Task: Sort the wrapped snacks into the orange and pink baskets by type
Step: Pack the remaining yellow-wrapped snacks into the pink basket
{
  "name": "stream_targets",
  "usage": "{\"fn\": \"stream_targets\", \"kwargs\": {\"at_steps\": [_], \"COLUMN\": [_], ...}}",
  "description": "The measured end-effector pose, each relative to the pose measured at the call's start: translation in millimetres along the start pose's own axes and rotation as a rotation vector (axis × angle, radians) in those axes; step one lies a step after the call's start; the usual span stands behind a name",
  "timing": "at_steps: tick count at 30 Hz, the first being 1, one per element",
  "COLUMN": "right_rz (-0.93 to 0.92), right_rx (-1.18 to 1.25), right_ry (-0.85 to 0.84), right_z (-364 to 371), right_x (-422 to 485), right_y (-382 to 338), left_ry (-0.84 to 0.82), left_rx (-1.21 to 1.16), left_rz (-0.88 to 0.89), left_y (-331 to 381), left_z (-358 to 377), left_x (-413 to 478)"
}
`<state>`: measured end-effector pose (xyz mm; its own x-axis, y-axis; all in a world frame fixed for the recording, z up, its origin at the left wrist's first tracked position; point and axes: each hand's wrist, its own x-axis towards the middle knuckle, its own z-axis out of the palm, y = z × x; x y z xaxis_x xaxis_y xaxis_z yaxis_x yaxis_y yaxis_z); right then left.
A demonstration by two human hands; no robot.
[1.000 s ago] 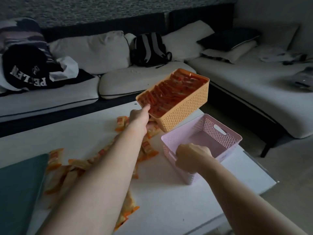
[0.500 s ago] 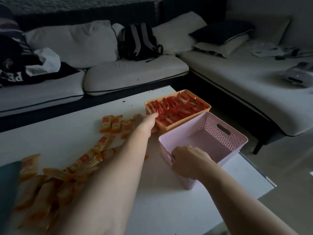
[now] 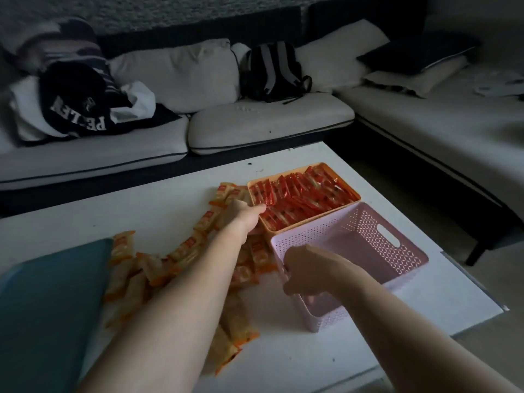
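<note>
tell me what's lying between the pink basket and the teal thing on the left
Head view: loose orange-wrapped snacks scattered on the white table, with the left forearm stretched above them.

orange basket [image 3: 312, 222]; pink lattice basket [image 3: 368, 236]; teal cushion [image 3: 51, 307]

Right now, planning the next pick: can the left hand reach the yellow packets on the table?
Probably yes: the yellow packets lie uncovered beside the left hand, once it releases the orange basket.
</note>
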<state>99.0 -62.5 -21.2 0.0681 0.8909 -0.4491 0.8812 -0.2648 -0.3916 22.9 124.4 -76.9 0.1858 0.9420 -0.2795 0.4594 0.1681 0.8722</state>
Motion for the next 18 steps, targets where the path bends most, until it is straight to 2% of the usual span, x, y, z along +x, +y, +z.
{"fn": "stream_targets", "kwargs": {"at_steps": [4,7,11,15,18], "right_rz": [0.045,0.058,0.1,0.144,0.176], "right_rx": [0.052,-0.006,-0.043,-0.106,-0.176], "right_ry": [-0.008,0.044,0.103,0.118,0.133], "right_z": [7.5,5.9,3.6,-1.5,-7.4], "right_x": [-7.7,-11.5,-8.7,-4.2,-8.5], "right_y": [-0.1,8.9,14.5,11.5,3.9], "left_ry": [-0.039,-0.088,-0.071,-0.058,-0.134], "left_rx": [0.016,0.027,0.014,-0.005,-0.049], "left_rz": [0.039,0.046,0.005,0.016,0.017], "left_y": [2.2,8.9,6.6,3.2,7.5], "left_z": [19.0,45.2,61.4,54.6,38.8], "left_x": [-12.8,-17.4,-9.8,-1.6,-6.4]}}
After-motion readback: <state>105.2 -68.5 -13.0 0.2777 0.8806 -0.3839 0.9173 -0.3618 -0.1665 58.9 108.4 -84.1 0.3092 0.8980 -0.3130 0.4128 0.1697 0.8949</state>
